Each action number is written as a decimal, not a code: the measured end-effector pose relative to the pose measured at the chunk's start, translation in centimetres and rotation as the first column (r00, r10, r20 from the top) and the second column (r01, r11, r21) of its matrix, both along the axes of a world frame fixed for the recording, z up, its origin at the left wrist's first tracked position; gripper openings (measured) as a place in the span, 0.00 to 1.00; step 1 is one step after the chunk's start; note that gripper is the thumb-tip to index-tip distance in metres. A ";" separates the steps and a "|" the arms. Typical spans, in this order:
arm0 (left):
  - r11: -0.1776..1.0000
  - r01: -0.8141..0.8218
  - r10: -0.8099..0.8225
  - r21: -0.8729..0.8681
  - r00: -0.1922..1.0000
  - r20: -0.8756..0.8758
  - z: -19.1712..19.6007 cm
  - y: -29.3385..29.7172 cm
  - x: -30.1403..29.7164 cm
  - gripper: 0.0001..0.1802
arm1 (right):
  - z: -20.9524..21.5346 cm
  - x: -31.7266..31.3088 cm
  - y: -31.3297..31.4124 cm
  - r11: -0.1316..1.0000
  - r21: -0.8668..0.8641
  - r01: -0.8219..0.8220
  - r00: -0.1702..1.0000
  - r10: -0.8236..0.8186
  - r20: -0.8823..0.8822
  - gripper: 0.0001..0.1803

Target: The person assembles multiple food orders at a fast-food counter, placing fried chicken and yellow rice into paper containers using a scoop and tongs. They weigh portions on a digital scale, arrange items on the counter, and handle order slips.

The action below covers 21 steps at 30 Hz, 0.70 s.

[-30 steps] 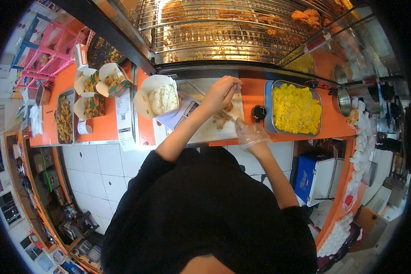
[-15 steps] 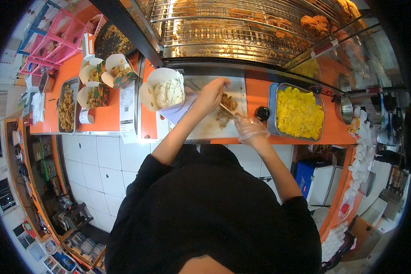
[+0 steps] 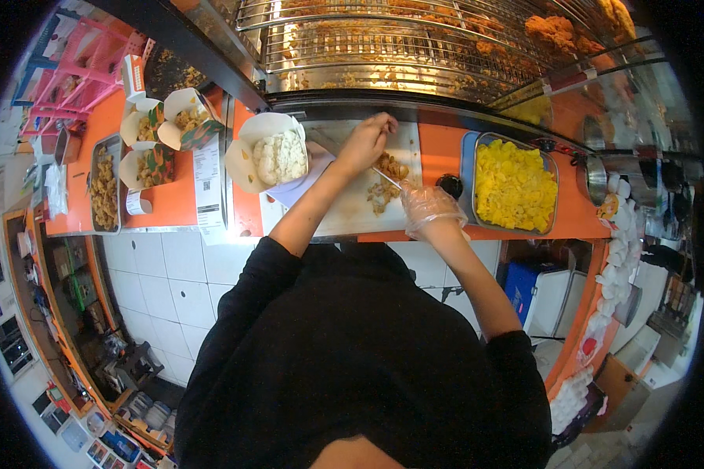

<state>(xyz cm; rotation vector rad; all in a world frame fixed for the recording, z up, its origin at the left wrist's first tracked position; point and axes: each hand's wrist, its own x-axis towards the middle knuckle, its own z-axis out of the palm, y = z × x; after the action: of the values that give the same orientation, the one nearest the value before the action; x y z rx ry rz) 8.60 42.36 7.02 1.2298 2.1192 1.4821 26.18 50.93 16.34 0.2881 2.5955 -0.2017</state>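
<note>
My bare left hand (image 3: 365, 145) is over the white cutting board (image 3: 340, 211), its fingers bent and held together; what lies under them is hidden. In a clear plastic glove, my right hand (image 3: 432, 209) grips a thin metal utensil that looks like a knife (image 3: 388, 179), slanting up and left toward my left hand. Chopped browned fried meat (image 3: 382, 193) lies on the board beneath it and between my hands. Left of my left forearm stands an open paper box (image 3: 278, 160) of white rice. A small dark round container (image 3: 450, 185) sits just beyond my right hand.
A metal tray (image 3: 516, 184) of yellow food stands at right. Several filled paper boxes (image 3: 152, 166), a tray of fried pieces (image 3: 104, 186) and a printed paper slip (image 3: 208, 187) lie left. The heated display case (image 3: 368, 78) with wire racks borders the far side.
My left hand has shifted slightly, and my right hand has turned a little around the utensil. The whole view has shifted slightly with my head.
</note>
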 end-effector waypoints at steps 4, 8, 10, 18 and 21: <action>0.993 0.027 -0.042 -0.118 0.991 -0.126 -0.5 0.2 -0.6 0.11 | -2.7 -0.3 0.4 0.998 -0.054 0.045 0.999 -0.045 0.002 0.16; 0.954 -0.016 -0.041 -0.300 0.982 -0.182 -1.1 -0.2 -0.2 0.13 | -6.2 0.5 1.2 0.993 -0.107 0.051 0.996 -0.059 -0.071 0.16; 0.951 -0.011 -0.055 -0.308 0.977 -0.204 -1.3 -0.5 -0.1 0.15 | -8.0 0.5 0.5 0.995 -0.084 0.061 0.985 -0.073 -0.153 0.15; 0.998 -0.044 0.051 0.034 0.974 -0.220 4.4 -1.1 -0.6 0.16 | -4.4 -2.2 2.8 0.996 0.006 -0.087 0.975 0.087 -0.203 0.13; 0.956 -0.128 0.167 0.264 0.977 -0.133 8.3 -4.2 2.3 0.16 | -1.7 -4.2 4.8 0.985 0.104 -0.137 0.967 0.156 -0.203 0.12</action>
<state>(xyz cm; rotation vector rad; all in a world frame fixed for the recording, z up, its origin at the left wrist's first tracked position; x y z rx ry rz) 10.91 38.18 15.34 1.3355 2.2155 1.8270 21.99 55.73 14.66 0.1092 2.8273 -0.0664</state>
